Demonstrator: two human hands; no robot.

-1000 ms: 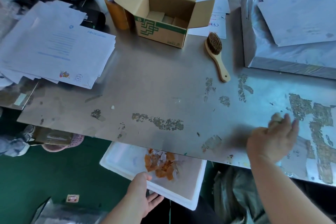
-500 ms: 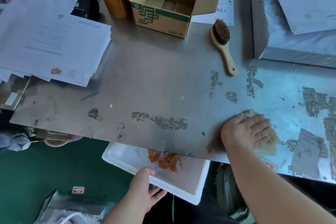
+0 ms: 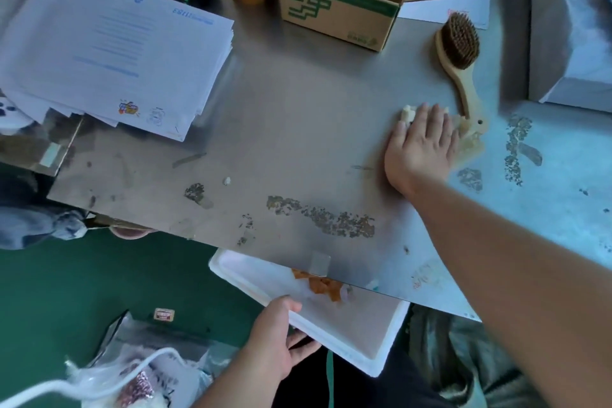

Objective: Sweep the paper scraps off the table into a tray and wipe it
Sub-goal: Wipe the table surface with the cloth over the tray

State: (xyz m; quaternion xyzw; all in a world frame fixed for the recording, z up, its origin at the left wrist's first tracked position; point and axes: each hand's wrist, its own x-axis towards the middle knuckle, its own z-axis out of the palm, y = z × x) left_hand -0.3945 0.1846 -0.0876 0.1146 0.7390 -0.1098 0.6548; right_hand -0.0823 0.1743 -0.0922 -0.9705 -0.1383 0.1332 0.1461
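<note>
Right hand slid up-table, flat fingers pressing cloth (mostly hidden); left hand grips tray.

Open cardboard box, stacked papers

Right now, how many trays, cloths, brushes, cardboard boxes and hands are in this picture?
tray: 1
cloth: 1
brush: 1
cardboard box: 1
hands: 2 (left hand grips the tray's rim, right hand presses flat on the cloth)
Total: 6
</note>
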